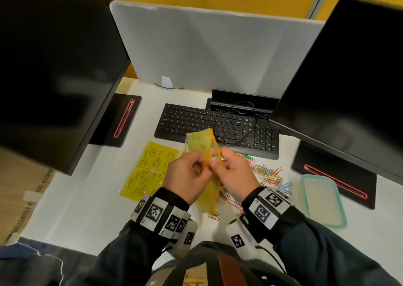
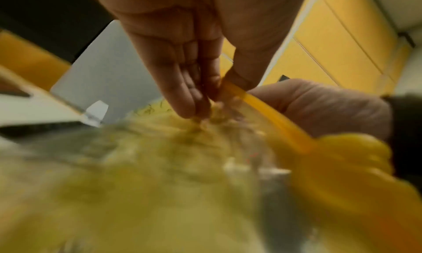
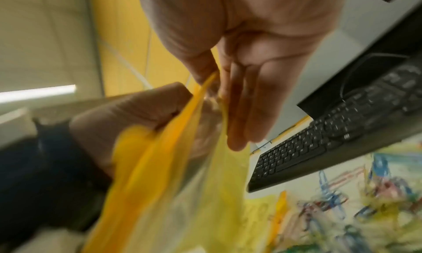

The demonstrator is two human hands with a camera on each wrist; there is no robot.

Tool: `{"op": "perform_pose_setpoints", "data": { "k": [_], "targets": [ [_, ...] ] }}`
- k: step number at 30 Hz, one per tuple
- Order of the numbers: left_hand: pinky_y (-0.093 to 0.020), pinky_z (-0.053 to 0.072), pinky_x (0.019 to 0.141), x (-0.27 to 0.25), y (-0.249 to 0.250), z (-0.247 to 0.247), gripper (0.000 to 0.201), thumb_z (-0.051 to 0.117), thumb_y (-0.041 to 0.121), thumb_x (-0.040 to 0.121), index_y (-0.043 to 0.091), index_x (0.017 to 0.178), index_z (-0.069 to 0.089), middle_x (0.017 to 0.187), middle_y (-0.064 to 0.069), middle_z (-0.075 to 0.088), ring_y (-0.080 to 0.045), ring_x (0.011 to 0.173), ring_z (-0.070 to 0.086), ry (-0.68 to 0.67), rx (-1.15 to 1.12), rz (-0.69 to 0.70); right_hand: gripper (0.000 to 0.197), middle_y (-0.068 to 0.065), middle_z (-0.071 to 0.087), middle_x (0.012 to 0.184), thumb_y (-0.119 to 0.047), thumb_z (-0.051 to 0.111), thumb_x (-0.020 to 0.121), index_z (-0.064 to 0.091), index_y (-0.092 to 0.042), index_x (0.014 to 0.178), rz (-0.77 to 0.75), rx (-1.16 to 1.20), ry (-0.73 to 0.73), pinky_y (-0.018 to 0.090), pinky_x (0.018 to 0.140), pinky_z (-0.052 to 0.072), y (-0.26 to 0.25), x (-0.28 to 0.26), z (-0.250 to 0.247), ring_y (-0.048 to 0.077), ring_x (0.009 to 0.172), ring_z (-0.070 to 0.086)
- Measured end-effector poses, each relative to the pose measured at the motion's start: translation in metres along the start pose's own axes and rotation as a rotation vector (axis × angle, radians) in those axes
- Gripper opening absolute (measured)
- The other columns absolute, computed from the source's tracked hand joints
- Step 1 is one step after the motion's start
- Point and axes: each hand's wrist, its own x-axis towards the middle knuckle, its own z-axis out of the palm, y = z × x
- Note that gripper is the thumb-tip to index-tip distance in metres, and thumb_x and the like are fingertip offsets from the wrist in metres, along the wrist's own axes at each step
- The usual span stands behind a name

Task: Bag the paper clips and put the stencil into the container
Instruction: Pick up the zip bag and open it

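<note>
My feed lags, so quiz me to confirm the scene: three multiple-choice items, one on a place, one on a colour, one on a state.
1. Where does the stencil lie?
A. left of the hands, on the table
B. inside the container
C. on the keyboard

2. What colour is the container rim?
A. red
B. teal
C. black

3. What is the bag doing?
A. lying flat on the table
B. pinched at its orange strip by the left hand and right hand
C. hanging from one hand

Answers: 1 A, it lies flat beside the left wrist; 2 B, a teal edge shows; 3 B, both wrist views show thumb and fingers on the strip.
</note>
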Motion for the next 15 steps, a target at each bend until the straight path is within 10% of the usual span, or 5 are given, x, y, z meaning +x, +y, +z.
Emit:
{"op": "perform_pose_setpoints", "data": {
  "k": [5, 11, 15],
  "targets": [
    [-0.035, 0.039, 0.059, 0.016, -0.008, -0.029, 0.016, 0.055, 0.000, 0.069, 0.013, 0.076, 0.049, 0.079, -0.001, 0.048, -0.025, 0.056, 0.046, 0.120, 0.229, 0.000, 0.024, -0.003, 0.045, 0.057, -0.017, 0.047, 0.085, 0.042, -0.021, 0.108, 0.033, -0.751, 0.046, 0.028, 0.054, 0.036, 0.010, 0.009, -0.018, 0.025, 0.062, 0.050],
    [-0.037, 0.048, 0.053, 0.008, -0.002, -0.019, 0.026, 0.055, -0.002, 0.069, 0.021, 0.073, 0.044, 0.106, 0.000, 0.050, -0.030, 0.059, 0.054, -0.093, 0.325, 0.174, 0.026, 0.007, 0.063, 0.074, -0.011, 0.047, 0.085, 0.048, -0.019, 0.110, -0.037, -0.643, 0.029, 0.029, 0.056, 0.039, 0.011, 0.015, -0.011, 0.027, 0.066, 0.055],
    [-0.037, 0.051, 0.063, 0.014, -0.009, -0.017, 0.026, 0.051, 0.006, 0.078, 0.023, 0.091, 0.067, 0.124, -0.011, 0.054, -0.034, 0.079, 0.063, -0.175, 0.485, 0.160, 0.026, 0.012, 0.064, 0.081, 0.003, 0.043, 0.079, 0.046, -0.017, 0.096, 0.016, -0.524, 0.100, 0.036, 0.058, 0.048, 0.021, 0.016, -0.019, 0.031, 0.066, 0.057]
  ]
}}
